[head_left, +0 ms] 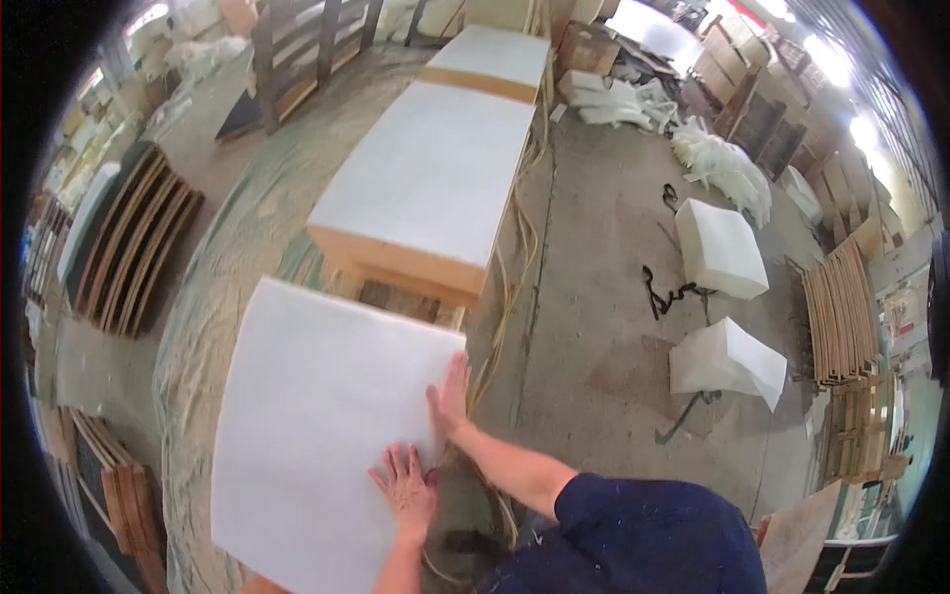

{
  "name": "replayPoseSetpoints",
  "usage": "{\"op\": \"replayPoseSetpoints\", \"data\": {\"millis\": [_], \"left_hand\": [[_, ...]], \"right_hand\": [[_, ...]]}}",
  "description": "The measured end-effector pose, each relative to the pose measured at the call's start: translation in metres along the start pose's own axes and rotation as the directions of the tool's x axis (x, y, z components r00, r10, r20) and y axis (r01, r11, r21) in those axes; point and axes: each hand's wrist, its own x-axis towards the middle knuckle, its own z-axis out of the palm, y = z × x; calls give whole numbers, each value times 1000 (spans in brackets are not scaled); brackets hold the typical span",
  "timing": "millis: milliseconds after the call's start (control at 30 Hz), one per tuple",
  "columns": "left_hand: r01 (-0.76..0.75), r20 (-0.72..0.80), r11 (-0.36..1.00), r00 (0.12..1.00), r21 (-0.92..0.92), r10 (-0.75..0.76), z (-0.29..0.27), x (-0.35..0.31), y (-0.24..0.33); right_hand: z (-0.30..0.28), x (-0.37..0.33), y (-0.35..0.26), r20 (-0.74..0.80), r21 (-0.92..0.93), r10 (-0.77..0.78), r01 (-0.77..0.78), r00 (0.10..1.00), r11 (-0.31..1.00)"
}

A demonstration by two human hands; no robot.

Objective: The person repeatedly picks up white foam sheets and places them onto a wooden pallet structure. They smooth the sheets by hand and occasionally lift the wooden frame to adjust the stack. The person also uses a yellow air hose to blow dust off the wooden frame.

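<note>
A large white sheet, which looks like foam, lies smooth in front of me on a raised support that it mostly hides. My left hand rests palm down on the sheet towards its right side, fingers spread. Further away, my right hand lies flat along the sheet's right edge, its fingers pointing towards the far right corner. Neither hand holds anything. Just beyond stands a tan block with a white top layer.
Another white-topped block stands behind that one. Cords or hoses run along the right side of the row. White foam pieces sit on the floor to the right. Stacked curved boards stand left, and stacked panels far right.
</note>
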Motion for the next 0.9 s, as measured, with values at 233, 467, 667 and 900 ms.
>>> {"op": "replayPoseSetpoints", "data": {"millis": [233,467,667,900], "left_hand": [[47,45,990,998,132,-54,-6,-160,-75],[106,-5,983,994,147,-106,4,-312,-134],[145,-81,983,987,114,-136,7,-363,-154],[168,-3,970,985,174,-170,-14,-375,-161]], "right_hand": [[8,-98,-46,106,93,18,-28,994,995],[5,-185,-103,218,171,162,-201,962,964],[5,-216,-117,224,51,211,-227,952,972],[-14,-225,-128,513,-295,136,26,847,955]]}}
